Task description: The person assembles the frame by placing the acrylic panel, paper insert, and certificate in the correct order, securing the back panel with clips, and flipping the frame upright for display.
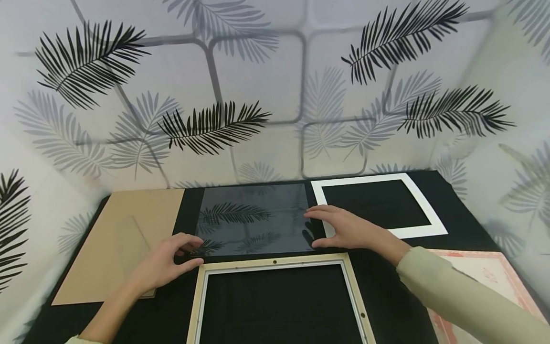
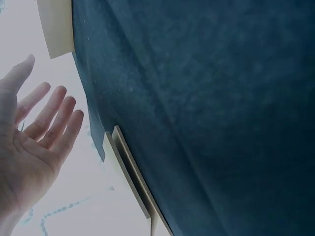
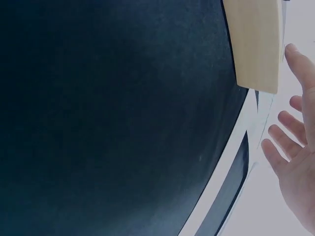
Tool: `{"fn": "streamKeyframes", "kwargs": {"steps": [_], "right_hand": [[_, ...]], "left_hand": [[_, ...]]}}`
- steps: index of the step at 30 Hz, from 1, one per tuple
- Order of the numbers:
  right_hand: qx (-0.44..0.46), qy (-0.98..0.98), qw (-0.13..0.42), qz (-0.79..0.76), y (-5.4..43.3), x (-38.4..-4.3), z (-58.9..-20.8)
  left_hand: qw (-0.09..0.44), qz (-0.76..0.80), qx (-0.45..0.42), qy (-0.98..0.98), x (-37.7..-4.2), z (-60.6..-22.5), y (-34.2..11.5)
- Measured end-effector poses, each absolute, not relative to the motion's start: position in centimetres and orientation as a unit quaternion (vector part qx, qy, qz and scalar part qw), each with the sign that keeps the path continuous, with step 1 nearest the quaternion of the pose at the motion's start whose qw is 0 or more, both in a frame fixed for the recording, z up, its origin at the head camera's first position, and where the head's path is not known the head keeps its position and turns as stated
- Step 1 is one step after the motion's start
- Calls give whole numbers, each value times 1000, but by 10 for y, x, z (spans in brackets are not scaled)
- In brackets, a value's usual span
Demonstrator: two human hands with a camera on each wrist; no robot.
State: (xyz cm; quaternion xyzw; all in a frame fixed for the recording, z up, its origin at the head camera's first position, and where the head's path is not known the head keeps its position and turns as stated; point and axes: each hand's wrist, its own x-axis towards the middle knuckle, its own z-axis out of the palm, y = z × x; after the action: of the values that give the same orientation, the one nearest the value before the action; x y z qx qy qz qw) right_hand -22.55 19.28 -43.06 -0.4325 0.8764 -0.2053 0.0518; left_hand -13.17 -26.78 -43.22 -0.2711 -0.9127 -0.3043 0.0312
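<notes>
A clear glass pane (image 1: pixel 253 220) lies on the black cloth and mirrors the leaf-patterned backdrop. My left hand (image 1: pixel 161 263) is at its near left corner, thumb and fingers apart. On the opposite side my right hand (image 1: pixel 345 227) has its fingertips right at the pane's right edge, with dark reflections of the fingers in the glass. Both wrist views show the fingers loosely extended, in the left hand (image 2: pixel 37 137) and the right hand (image 3: pixel 298 142) alike. Nearer than the pane lies a pale wooden picture frame (image 1: pixel 240 265), its corner (image 3: pixel 256 44) also seen in the right wrist view.
A tan backing board (image 1: pixel 94 253) lies at the left, with a thinner piece partly behind my left forearm. The white mat (image 1: pixel 365 179) lies back right, and a pink-and-white printed sheet (image 1: pixel 485 272) front right, partly covered by my sleeve. A patterned curtain (image 1: pixel 266 86) hangs behind.
</notes>
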Motion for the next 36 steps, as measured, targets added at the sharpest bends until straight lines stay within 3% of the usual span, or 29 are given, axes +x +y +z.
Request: {"fn": "streamKeyframes", "kwargs": {"steps": [6,36], "right_hand": [[-450,869,60,-197,185,-227,-433],[-455,871,59,-175,182,-221,-440]], "left_hand": [[51,-274,-283,-918,-143,-434,-272],[10,-240,-274,-931,-169,-444,-272]]}}
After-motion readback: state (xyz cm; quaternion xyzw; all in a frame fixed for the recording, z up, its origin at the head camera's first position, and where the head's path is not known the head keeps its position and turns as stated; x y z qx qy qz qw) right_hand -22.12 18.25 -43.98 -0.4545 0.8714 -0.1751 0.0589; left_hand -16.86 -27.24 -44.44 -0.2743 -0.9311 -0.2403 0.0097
